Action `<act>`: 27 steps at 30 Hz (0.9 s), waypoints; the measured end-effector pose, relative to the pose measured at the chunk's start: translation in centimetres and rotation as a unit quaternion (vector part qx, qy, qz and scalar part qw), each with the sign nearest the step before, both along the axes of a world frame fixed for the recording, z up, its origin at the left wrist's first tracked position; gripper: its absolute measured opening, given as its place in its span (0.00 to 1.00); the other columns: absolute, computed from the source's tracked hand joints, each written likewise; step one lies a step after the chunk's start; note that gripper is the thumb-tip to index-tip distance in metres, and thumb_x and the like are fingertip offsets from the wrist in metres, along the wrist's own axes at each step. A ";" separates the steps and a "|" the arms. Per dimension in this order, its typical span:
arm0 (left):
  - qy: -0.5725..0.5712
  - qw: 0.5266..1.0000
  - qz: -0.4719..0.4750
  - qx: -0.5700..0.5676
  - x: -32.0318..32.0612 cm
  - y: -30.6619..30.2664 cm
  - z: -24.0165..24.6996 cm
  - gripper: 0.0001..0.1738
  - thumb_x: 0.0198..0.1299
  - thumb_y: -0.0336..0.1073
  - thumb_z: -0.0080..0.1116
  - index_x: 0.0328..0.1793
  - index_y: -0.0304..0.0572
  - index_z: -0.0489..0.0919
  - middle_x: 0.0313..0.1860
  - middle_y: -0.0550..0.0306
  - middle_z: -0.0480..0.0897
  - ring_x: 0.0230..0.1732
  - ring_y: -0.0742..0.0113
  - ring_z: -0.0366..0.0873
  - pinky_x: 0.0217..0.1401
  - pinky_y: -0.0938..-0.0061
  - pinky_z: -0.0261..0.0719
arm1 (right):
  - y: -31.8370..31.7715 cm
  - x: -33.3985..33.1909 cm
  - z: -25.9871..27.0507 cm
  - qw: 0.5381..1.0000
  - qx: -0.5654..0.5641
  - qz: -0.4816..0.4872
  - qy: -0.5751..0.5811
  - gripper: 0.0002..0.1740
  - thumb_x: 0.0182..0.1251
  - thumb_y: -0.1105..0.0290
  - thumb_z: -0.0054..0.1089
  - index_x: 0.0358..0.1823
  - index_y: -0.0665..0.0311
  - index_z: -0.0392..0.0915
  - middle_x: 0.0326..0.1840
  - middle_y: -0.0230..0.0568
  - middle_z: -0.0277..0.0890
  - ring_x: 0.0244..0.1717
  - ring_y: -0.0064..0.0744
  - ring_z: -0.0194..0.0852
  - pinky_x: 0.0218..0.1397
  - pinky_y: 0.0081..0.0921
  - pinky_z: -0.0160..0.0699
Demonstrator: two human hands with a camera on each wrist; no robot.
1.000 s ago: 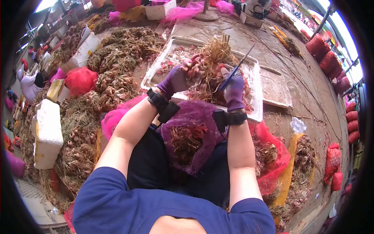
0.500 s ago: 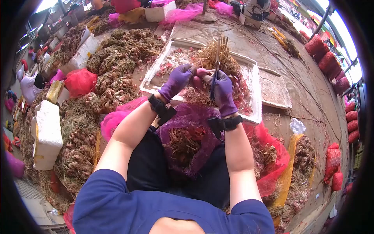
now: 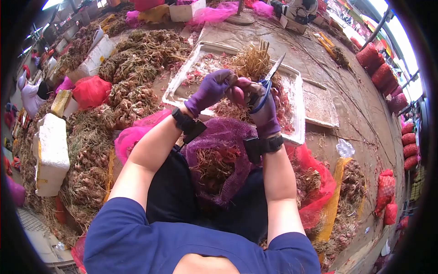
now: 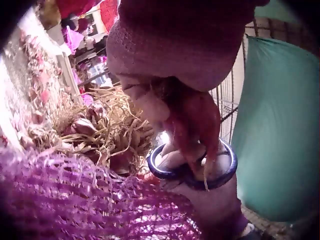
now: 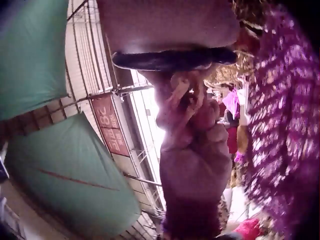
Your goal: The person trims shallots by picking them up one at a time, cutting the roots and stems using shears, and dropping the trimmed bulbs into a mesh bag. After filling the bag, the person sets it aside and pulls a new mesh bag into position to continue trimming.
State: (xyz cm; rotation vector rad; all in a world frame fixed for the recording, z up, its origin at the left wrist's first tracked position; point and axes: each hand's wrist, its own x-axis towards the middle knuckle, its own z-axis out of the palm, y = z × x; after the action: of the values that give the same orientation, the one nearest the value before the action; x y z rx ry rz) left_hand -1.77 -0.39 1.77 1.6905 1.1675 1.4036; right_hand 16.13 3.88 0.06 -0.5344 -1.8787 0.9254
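Observation:
Both hands wear purple gloves and meet over a white foam tray (image 3: 299, 109). My left hand (image 3: 212, 90) pinches a small bunch of reddish shallots (image 3: 238, 93) by one side. In the left wrist view the shallots (image 4: 200, 117) hang below the gloved fingers, in front of the scissors' loops. My right hand (image 3: 266, 116) holds blue-handled scissors (image 3: 275, 68), blades pointing up and to the right. Its fingers pass through the blue loops, and its fingertips are right at the shallots. A heap of dry-stalked shallots (image 3: 251, 61) lies in the tray just beyond.
A purple mesh bag (image 3: 246, 148) with dry trimmings inside lies open between the legs. Large shallot piles (image 3: 146, 50) spread along the left, beside a white foam block (image 3: 52, 153). Red netting (image 3: 321, 192) lies at right, and filled red sacks (image 3: 385, 75) line the far right.
The left hand has brought the shallots rightward to the right hand. The scissors swung upright half a second ago and now lean right again, with the loops turned into view.

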 end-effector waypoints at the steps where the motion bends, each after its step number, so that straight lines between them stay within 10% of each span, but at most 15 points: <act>1: -0.016 0.999 -0.027 -0.016 -0.4 0.5 -0.3 0.10 0.69 0.34 0.47 0.34 0.39 0.72 0.30 0.72 0.69 0.34 0.84 0.64 0.39 0.84 0.67 | -0.3 0.0 0.5 1.000 -0.001 -0.001 -0.001 0.10 0.61 0.73 0.52 0.41 0.69 0.78 0.31 0.37 0.80 0.26 0.21 0.75 0.29 0.16 0.74; 3: -0.119 0.987 -0.076 -0.075 -0.6 1.2 -1.2 0.09 0.69 0.35 0.48 0.37 0.40 0.74 0.31 0.71 0.72 0.36 0.83 0.66 0.42 0.83 0.68 | -0.9 0.2 1.7 0.919 -0.348 0.056 0.178 0.12 0.63 0.70 0.50 0.40 0.70 0.79 0.34 0.36 0.80 0.28 0.19 0.75 0.30 0.15 0.73; 8: -0.205 0.971 -0.113 -0.041 1.0 0.8 -0.5 0.08 0.69 0.35 0.48 0.42 0.40 0.77 0.36 0.69 0.76 0.39 0.82 0.69 0.45 0.83 0.69 | 1.4 0.1 -1.2 0.877 -0.364 0.190 0.250 0.12 0.63 0.72 0.50 0.41 0.72 0.79 0.41 0.41 0.80 0.38 0.23 0.77 0.40 0.18 0.76; 10: -0.168 0.985 -0.050 -0.005 1.4 1.0 -1.0 0.08 0.69 0.34 0.48 0.43 0.40 0.77 0.36 0.68 0.77 0.40 0.81 0.70 0.47 0.82 0.70 | 0.3 -0.6 -0.8 0.988 -0.070 0.062 0.122 0.13 0.66 0.72 0.47 0.42 0.76 0.76 0.33 0.40 0.78 0.35 0.27 0.79 0.43 0.21 0.79; 11: -0.194 0.974 -0.102 -0.059 0.9 1.4 -1.0 0.09 0.68 0.33 0.48 0.47 0.39 0.76 0.40 0.65 0.78 0.42 0.78 0.73 0.49 0.80 0.72 | 0.4 -0.5 0.0 0.928 -0.253 0.130 0.243 0.12 0.66 0.73 0.47 0.41 0.75 0.76 0.34 0.40 0.78 0.36 0.29 0.79 0.44 0.21 0.78; 18: -0.352 0.901 -0.189 -0.171 0.3 1.0 -1.0 0.10 0.65 0.31 0.50 0.51 0.39 0.74 0.44 0.62 0.77 0.43 0.74 0.75 0.48 0.79 0.74 | 0.7 0.7 0.9 0.887 -0.350 0.188 0.235 0.12 0.63 0.75 0.48 0.42 0.72 0.78 0.44 0.43 0.80 0.44 0.26 0.78 0.45 0.21 0.77; 19: -0.330 0.919 -0.181 -0.117 0.2 0.9 -1.1 0.09 0.65 0.31 0.51 0.50 0.40 0.74 0.42 0.63 0.77 0.41 0.75 0.75 0.48 0.80 0.74 | -0.2 0.9 2.2 0.997 0.004 0.070 0.025 0.11 0.64 0.76 0.48 0.45 0.70 0.76 0.44 0.43 0.79 0.44 0.28 0.77 0.43 0.22 0.76; 22: -0.136 0.984 -0.111 -0.017 -0.8 1.7 -1.6 0.08 0.66 0.33 0.50 0.49 0.40 0.75 0.41 0.65 0.77 0.40 0.77 0.74 0.47 0.81 0.73 | 1.4 1.6 -0.5 1.000 -0.002 -0.022 0.001 0.12 0.64 0.77 0.48 0.48 0.68 0.74 0.42 0.43 0.79 0.44 0.31 0.77 0.45 0.22 0.76; 24: -0.171 0.980 -0.090 -0.043 -0.4 1.2 -1.3 0.08 0.69 0.34 0.49 0.48 0.41 0.75 0.40 0.65 0.77 0.40 0.78 0.73 0.45 0.80 0.73 | 1.9 1.6 -0.9 0.997 -0.065 -0.010 0.042 0.13 0.63 0.74 0.51 0.48 0.69 0.74 0.42 0.42 0.79 0.42 0.30 0.78 0.42 0.21 0.77; 26: -0.264 0.956 -0.096 -0.078 -0.2 0.9 -0.8 0.09 0.70 0.35 0.46 0.48 0.40 0.75 0.39 0.66 0.76 0.40 0.78 0.73 0.46 0.80 0.73 | 1.3 1.8 1.7 0.878 -0.402 0.179 0.187 0.16 0.61 0.73 0.54 0.51 0.69 0.73 0.42 0.42 0.80 0.39 0.27 0.79 0.38 0.19 0.77; 27: -0.264 0.957 -0.096 -0.077 -0.5 1.0 -0.8 0.09 0.70 0.35 0.46 0.48 0.40 0.75 0.39 0.66 0.76 0.40 0.78 0.73 0.46 0.80 0.73 | -0.5 1.2 2.5 0.904 -0.356 0.083 0.219 0.19 0.60 0.72 0.56 0.53 0.68 0.72 0.41 0.41 0.80 0.37 0.26 0.80 0.36 0.18 0.78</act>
State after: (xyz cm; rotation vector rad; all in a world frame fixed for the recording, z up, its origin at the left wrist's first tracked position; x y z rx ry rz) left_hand -2.25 0.61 0.96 1.1777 0.7653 1.4732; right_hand 17.32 3.36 2.58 -0.5324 -1.1542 1.7092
